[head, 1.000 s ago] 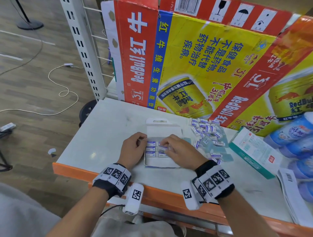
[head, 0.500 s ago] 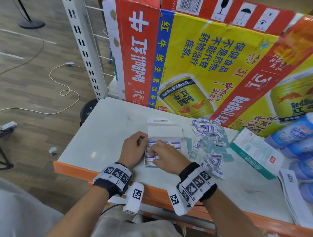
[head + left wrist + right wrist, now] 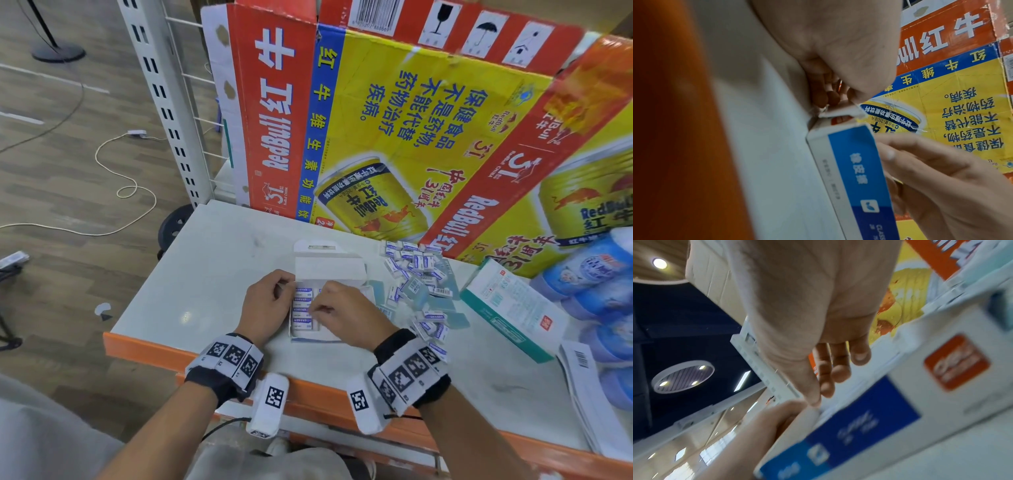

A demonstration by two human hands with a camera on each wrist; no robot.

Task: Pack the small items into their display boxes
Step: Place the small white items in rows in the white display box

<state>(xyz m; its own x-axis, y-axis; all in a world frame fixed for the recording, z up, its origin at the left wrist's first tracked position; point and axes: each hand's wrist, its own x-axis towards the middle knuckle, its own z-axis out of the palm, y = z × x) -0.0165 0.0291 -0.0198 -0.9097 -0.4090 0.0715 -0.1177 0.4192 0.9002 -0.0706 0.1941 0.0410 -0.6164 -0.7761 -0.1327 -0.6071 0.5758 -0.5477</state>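
Fingers of the left hand [image 3: 265,305] curled against the left wall of the open white-and-blue cardboard display box [image 3: 329,263] on the white tabletop [image 3: 212,274], right hand [image 3: 346,313] fingertips pinched inside over rows of small white erasers [image 3: 303,306], grasp itself not discernible.

The display box [image 3: 329,265] is white inside, its side [image 3: 857,170] banded blue with a small red patch. Erasers [image 3: 416,262] are white with blue labels (some barcoded). The carton [image 3: 394,137] is red, yellow and blue; the table edge [image 3: 144,346] orange.

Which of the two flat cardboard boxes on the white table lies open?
The white display box between the hands, flap raised, with small erasers inside. The green-edged white box to the right lies closed.
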